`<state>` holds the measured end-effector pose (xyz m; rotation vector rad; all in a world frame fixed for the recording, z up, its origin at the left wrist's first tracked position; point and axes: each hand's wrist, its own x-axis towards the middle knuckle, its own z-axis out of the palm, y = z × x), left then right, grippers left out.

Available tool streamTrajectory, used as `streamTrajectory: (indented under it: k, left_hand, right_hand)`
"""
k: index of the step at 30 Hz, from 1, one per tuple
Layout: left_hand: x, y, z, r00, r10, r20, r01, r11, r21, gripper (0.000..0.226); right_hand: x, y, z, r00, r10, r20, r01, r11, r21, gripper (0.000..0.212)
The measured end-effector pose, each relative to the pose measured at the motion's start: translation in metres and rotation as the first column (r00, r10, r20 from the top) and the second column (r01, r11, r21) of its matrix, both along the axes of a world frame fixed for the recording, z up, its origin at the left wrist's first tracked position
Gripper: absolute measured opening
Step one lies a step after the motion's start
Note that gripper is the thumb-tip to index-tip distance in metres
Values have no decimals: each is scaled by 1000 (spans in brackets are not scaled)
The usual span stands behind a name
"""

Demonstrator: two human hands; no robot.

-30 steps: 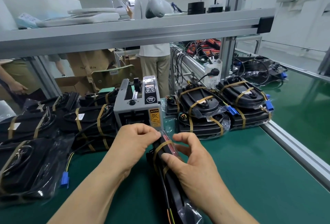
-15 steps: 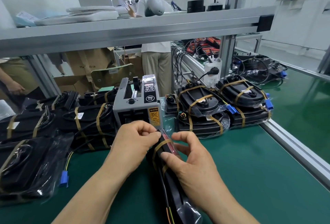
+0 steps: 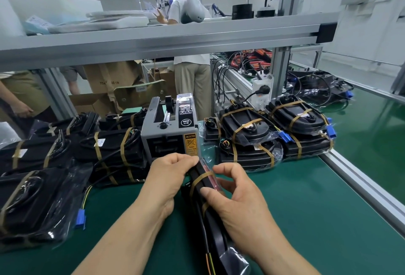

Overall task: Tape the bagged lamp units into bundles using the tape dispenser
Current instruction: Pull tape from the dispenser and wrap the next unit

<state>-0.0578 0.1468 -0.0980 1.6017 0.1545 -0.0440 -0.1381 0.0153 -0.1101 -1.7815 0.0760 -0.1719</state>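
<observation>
A bagged lamp bundle [image 3: 214, 235] is held on edge between both hands on the green tabletop [image 3: 306, 209]. Its far end is pinched by the left hand [image 3: 168, 178]. Its side is gripped by the right hand [image 3: 238, 204], thumb pressed beside a tan tape strip [image 3: 202, 176]. The tape dispenser [image 3: 169, 134] is seen just beyond the left hand, and finished bundles [image 3: 247, 143] are stacked beyond the right hand.

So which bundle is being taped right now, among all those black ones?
Find the grey tape dispenser on the green bench. Right in front of it, the left hand and right hand grip one bagged bundle. It alone is held edge-up; the other bundles lie flat in piles.
</observation>
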Motion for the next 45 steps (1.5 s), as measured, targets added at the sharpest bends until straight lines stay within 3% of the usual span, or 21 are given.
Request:
streamTrajectory:
  k: [4,8,12,15,18,21,23,24,26,28,31,35,38,45]
  left_hand:
    - [-7,4,-2,997,-77,20,76,997,16,7]
    - [-11,5,2,995,-100,-12,100,995,15,15]
    - [-15,3,13,994,-109,28,107,991,79,13]
    - [-25,0,19,980,-176,93,164,979,122,4]
    - [-38,-3,28,947,-279,163,242,947,211,17]
    - [-48,4,39,902,-368,223,306,913,271,22]
    - [-47,14,38,918,-288,272,232,947,222,22]
    - [-41,20,34,947,-184,263,147,977,152,23]
    - [-23,31,24,991,56,122,-53,998,-23,21]
    - [-3,40,11,979,179,-97,-193,966,-171,15]
    - [21,43,-6,941,192,-277,-266,928,-260,14]
    - [42,36,-11,913,195,-359,-312,899,-307,28]
    - [50,31,-6,900,214,-380,-346,881,-324,27]
    - [61,18,2,861,269,-431,-444,811,-381,20]
  right_hand:
    - [3,-4,-3,1000,-4,9,4,1000,7,32]
    - [8,-6,-3,999,22,-49,-24,999,-37,46]
    - [18,-11,16,949,218,-226,-255,955,-150,68]
    - [28,-19,36,891,345,-296,-388,916,-101,47]
    - [33,-27,47,857,411,-311,-444,895,-42,13]
    - [29,-33,47,846,457,-276,-473,881,10,28]
    - [25,-37,48,871,434,-230,-431,900,65,2]
    - [23,-39,47,895,400,-197,-390,917,88,14]
    - [19,-42,48,950,281,-135,-272,959,81,50]
    - [14,-40,49,987,148,-68,-147,989,22,73]
    - [3,-26,43,998,-7,63,8,1000,-26,63]
    - [-4,-10,19,962,-118,245,114,993,32,65]
    - [-9,-6,9,953,-134,272,117,990,78,70]
    - [-18,-7,11,953,-86,290,83,996,25,74]
